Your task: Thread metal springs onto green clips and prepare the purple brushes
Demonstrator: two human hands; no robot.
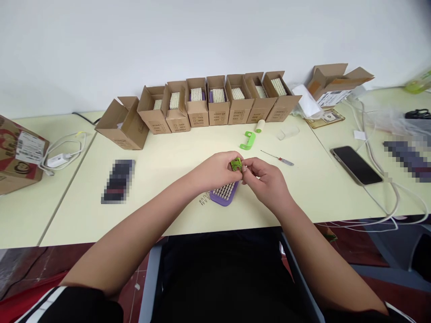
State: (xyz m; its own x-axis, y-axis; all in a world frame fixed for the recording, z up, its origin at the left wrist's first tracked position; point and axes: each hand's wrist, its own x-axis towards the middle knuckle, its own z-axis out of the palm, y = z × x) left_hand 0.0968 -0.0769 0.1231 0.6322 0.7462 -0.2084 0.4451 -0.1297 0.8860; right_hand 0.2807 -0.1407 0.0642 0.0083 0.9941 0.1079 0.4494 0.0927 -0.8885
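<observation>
A person seated at a pale yellow bench [168,148] works a small green plastic part [236,164] between both bare hands. The left hand [213,171] curls around the part from one side while the right hand [266,183] closes in from the other, and the two meet narrowly over it, the part gripped at their fingertips [247,167] with only its green face showing. Directly below the hands lies a purple brush head [225,202] set with rows of pale bristles. A coiled metal spring [204,199] rests on the bench just below the left hand, beside the brush head. Ahead of the hands lie a bright green plastic handle [248,140] and a pale cylindrical roll [259,126], while a small screwdriver with a red grip [278,158] sits near the right hand. Farther ahead, a row of open cardboard boxes [218,112] holds bundles of pale bristles against the wall. Well to the right of the right hand lies a black smartphone [356,165], and well to the left of the left hand lies a pixelated, unreadable object [118,181].
</observation>
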